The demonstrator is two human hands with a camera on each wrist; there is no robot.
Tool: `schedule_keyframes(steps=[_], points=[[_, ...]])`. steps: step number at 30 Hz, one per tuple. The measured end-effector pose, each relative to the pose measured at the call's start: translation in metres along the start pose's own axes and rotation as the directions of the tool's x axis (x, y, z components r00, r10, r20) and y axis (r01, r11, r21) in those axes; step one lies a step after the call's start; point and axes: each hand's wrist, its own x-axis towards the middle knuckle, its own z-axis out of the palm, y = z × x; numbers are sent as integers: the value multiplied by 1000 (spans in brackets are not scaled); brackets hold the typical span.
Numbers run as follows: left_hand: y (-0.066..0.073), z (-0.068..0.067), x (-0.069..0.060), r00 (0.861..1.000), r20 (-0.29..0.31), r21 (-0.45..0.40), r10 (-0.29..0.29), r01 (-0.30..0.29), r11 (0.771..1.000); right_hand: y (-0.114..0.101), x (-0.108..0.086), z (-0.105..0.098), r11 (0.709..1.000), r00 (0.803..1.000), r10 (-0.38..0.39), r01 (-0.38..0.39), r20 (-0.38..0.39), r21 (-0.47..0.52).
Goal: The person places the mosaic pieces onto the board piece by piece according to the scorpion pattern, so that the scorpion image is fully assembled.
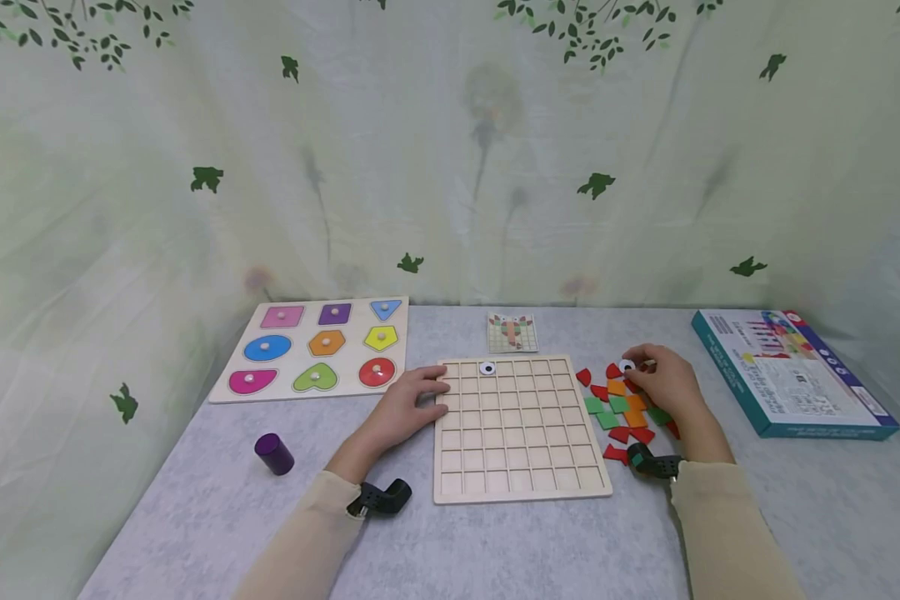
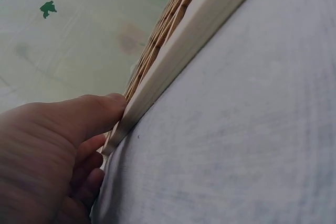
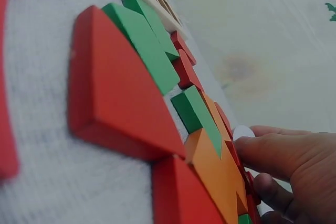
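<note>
My left hand (image 1: 405,404) rests along the left edge of a wooden grid board (image 1: 521,433), its thumb touching the rim in the left wrist view. A round white eye piece with a black dot (image 1: 487,367) lies in the board's top row. To the right of the board, my right hand (image 1: 669,385) pinches another round white eye piece (image 1: 627,365) between thumb and fingers, just over a cluster of flat blocks. Red blocks (image 3: 121,87), green blocks (image 3: 147,45) and orange blocks (image 3: 212,174) lie close together there. The right fingers partly hide some blocks.
Behind the board lies a pattern card (image 1: 512,333). A shape puzzle board with knobs (image 1: 345,342) is at the left, a purple cylinder (image 1: 273,454) in front of it. At the far right lies a flat box (image 1: 795,375). A leaf-printed curtain (image 1: 450,167) backs the table.
</note>
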Motion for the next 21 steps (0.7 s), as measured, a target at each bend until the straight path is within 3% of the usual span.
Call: schedule_keyframes(steps=[16, 21], points=[[-3, 0, 1, 1000, 27, -8, 13, -13, 1000, -2, 0, 3, 995, 997, 37, -30, -70, 96], [-3, 0, 1, 999, 28, -4, 16, -16, 1000, -5, 1, 2, 991, 997, 9, 1, -76, 133]])
